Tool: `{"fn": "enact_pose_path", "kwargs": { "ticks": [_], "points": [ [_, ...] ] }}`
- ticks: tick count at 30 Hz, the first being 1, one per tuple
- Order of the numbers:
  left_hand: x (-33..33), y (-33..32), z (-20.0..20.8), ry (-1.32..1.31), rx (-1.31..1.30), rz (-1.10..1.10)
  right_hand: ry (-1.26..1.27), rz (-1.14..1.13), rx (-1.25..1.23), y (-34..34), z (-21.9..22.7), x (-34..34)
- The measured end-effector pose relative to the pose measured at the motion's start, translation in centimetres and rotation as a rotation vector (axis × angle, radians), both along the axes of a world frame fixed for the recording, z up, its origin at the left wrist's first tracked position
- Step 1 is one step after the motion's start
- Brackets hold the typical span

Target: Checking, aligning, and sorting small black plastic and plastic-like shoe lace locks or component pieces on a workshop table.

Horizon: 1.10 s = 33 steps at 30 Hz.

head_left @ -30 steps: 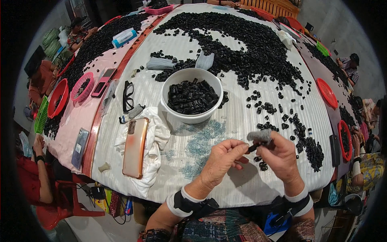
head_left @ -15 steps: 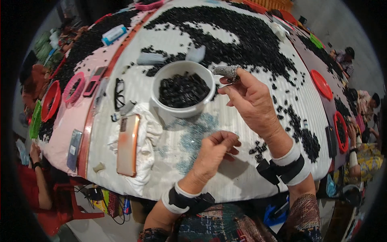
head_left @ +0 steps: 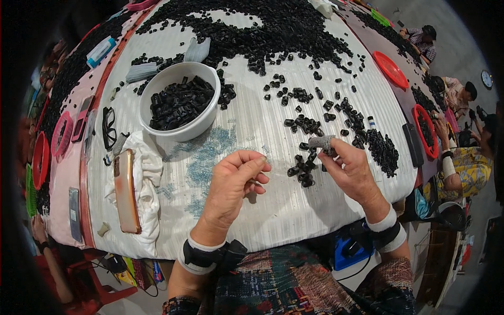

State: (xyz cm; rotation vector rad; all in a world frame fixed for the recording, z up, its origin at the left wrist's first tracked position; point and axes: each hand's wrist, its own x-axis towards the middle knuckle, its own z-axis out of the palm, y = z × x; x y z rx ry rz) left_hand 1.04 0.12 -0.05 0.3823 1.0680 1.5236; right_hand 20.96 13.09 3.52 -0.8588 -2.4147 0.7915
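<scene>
My left hand point(head_left: 233, 181) hovers over the white cloth, thumb and fingertips pinched together; anything between them is too small to make out. My right hand point(head_left: 349, 170) reaches over a small heap of black pieces point(head_left: 303, 170), short and shiny. A grey knitted cover point(head_left: 321, 142) sits on its index finger, and the thumb stands apart from it. Up to the left stands a white bowl point(head_left: 210, 107), partly filled with black pieces point(head_left: 181, 104). Tiny bluish clear bits point(head_left: 207, 152) lie scattered between the bowl and my left hand.
A large spread of black pieces point(head_left: 283, 31) covers the far table. At left lie a phone point(head_left: 125, 194) on a crumpled white cloth point(head_left: 149, 173) and glasses point(head_left: 109, 128). A dark phone point(head_left: 412, 144) and red baskets point(head_left: 390, 69) line the right. Other people sit around.
My right hand has come down from beside the bowl to the small heap of black pieces. The view has shifted right, so the bowl appears farther left. My left hand stays pinched.
</scene>
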Motion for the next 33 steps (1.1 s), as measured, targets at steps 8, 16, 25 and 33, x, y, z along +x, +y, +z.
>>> {"fn": "enact_pose_path", "kwargs": {
  "ticks": [8, 16, 25, 33],
  "points": [
    [-0.1, 0.0, 0.3, 0.027, -0.011, 0.023, -0.043, 0.225, 0.337, -1.5, -1.2, -1.5],
    [-0.1, 0.2, 0.2, 0.038, -0.012, -0.004, -0.025, 0.203, 0.424, -1.6, -3.1, -3.0],
    [0.1, -0.2, 0.4, 0.003, 0.112, -0.124, 0.302, 0.194, -0.161, -3.8, 0.1, -3.8],
    [0.2, -0.2, 0.3, -0.152, 0.24, -0.12, 0.364, 0.096, -0.189, -4.4, -0.5, -4.2]
  ]
}}
